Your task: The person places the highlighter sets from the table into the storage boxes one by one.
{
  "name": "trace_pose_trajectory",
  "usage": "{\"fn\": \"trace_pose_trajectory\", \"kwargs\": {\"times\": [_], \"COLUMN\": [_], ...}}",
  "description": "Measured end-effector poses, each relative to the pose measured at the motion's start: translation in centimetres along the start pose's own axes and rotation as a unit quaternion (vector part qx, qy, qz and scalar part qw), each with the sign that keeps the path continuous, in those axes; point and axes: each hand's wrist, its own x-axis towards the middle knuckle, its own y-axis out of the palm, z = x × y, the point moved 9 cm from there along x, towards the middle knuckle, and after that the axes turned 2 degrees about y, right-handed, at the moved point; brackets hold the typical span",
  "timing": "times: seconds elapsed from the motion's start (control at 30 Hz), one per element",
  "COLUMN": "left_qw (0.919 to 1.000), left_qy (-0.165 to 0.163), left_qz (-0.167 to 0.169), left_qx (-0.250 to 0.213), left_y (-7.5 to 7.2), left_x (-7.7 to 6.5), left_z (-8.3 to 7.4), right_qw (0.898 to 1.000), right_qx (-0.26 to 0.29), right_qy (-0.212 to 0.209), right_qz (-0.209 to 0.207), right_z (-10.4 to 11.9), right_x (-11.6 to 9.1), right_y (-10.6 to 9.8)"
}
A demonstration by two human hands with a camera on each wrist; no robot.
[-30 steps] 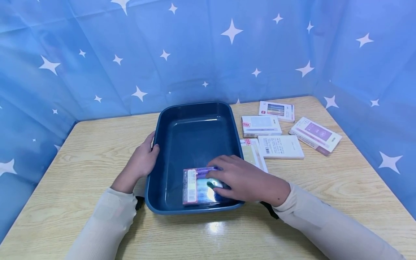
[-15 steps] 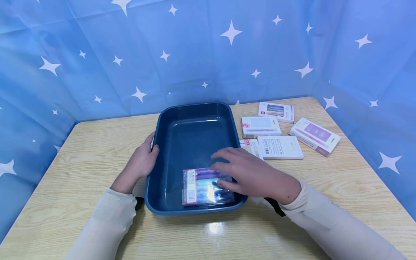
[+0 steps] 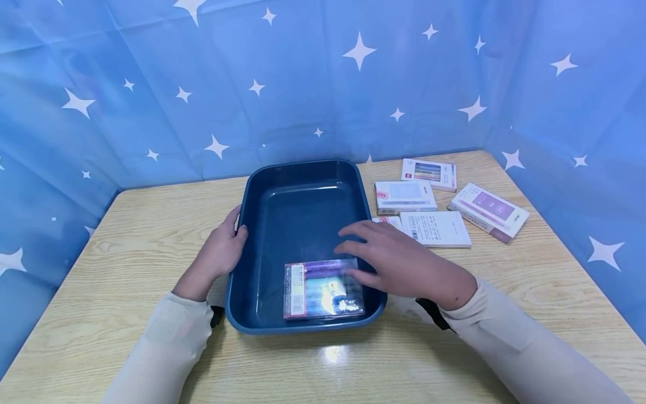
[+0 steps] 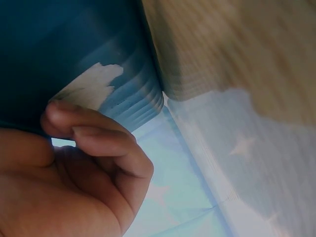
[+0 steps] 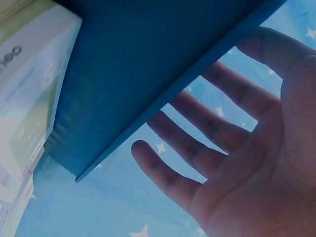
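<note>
A dark blue plastic bin (image 3: 298,224) stands on the table. My left hand (image 3: 220,247) grips its left rim, with the thumb at the rim; in the left wrist view the fingers (image 4: 106,143) are bent against the outer wall. Inside, at the near end, lies a flat glossy pack (image 3: 315,300) with purple and light-blue stripes and a white barcode label. Over the right rim hovers my right hand (image 3: 398,261), holding nothing. Its fingers (image 5: 168,175) are spread beside the bin's wall in the right wrist view, and they overlap the pack's right corner in the head view.
Right of the bin lie several flat boxes: a windowed box of coloured pens (image 3: 429,173), a white box (image 3: 405,196), a box with printed text (image 3: 437,229) and a purple-and-white box (image 3: 488,211). Another box (image 3: 390,221) is partly behind my right hand. A blue starry curtain (image 3: 303,84) backs the table.
My right hand has let go of the glossy pack and drawn back up and to the right. The pack stays in the bin. My left hand keeps its place on the rim.
</note>
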Motion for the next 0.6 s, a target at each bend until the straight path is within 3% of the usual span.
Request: {"fn": "trace_pose_trajectory", "kwargs": {"times": [0.6], "left_qw": [1.0000], "left_qy": [-0.004], "left_qz": [0.001], "left_qx": [-0.001], "left_y": [0.0], "left_x": [0.1], "left_z": [0.2], "right_qw": [0.997], "right_qx": [0.010], "right_qy": [0.076], "right_qz": [0.024], "right_z": [-3.1], "right_x": [-0.3], "right_y": [-0.2]}}
